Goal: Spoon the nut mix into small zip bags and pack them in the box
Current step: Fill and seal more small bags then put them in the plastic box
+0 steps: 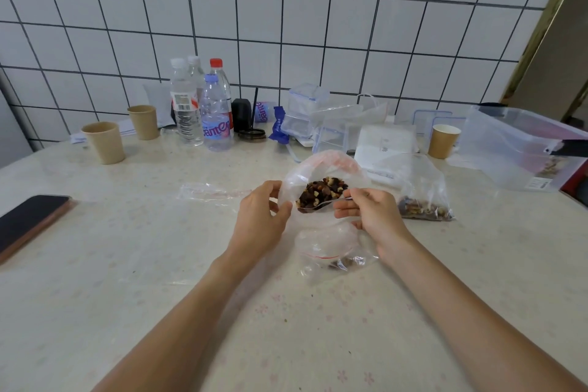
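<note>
Head view showed the left hand (264,216) pinching the rim of the big nut-mix bag (324,181) to keep its mouth spread, while the right hand (370,216) gripped a spoon (321,203) dipped inside. A small zip bag (334,251) lay just below, probably to shorten the carry.

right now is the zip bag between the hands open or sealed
Open. The zip bag's mouth gapes in a wide loop, the left hand holds its rim, and the spoon in the right hand reaches inside.

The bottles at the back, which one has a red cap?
The tall bottle farthest back on the right of the group. Its cap is red; the other bottles' caps are pale.
</note>
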{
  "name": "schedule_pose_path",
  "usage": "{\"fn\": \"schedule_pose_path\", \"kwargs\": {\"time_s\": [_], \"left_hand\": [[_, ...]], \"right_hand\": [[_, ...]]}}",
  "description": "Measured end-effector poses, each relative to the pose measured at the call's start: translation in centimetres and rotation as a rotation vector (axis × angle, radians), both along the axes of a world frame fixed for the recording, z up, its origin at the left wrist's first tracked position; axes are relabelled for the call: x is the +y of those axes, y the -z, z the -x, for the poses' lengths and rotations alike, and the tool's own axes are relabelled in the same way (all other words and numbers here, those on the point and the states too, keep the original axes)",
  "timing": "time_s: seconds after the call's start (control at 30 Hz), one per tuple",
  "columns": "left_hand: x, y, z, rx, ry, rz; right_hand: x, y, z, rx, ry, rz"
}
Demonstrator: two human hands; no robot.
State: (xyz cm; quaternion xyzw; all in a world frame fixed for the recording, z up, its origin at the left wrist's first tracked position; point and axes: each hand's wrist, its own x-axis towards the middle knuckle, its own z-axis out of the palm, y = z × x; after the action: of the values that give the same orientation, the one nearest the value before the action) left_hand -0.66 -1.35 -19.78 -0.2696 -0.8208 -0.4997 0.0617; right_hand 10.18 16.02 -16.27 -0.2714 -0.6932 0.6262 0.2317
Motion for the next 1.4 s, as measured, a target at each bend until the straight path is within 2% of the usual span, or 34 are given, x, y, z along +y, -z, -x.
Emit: {"fn": "schedule_pose_path", "kwargs": {"time_s": [0.13, 0.43, 0.9, 1.03, 1.1, 1.27, 1.4], "left_hand": [[-0.1, 0.1, 0.0, 0.012, -0.002, 0.002], [-0.4, -0.2, 0.1, -0.026, -0.022, -0.036], [-1.2, -1.0, -0.5, -0.037, -0.155, -0.008], [-1.4, -1.4, -1.4, 0.034, -0.098, 0.019], [-1.5, -1.5, -2.1, 0.061, -0.064, 0.088], [-1.5, -1.6, -3.3, 0.011, -0.047, 0.4], [-1.7, -1.4, -3.5, -0.074, 0.047, 0.49]], "right_hand": [[-0.5, 0.0, 0.2, 0.016, -0.029, -0.025], [1.0, 1.4, -0.7, 0.06, -0.02, 0.108], [1.7, 0.2, -1.8, 0.154, -0.037, 0.054], [1.8, -1.4, -2.7, 0.191, -0.058, 0.055], [2.0, -2.0, -3.5, 0.206, -0.07, 0.063], [2.5, -2.4, -6.8, 0.238, -0.118, 0.095], [2.6, -1.5, -9.3, 0.21, -0.143, 0.107]]}}
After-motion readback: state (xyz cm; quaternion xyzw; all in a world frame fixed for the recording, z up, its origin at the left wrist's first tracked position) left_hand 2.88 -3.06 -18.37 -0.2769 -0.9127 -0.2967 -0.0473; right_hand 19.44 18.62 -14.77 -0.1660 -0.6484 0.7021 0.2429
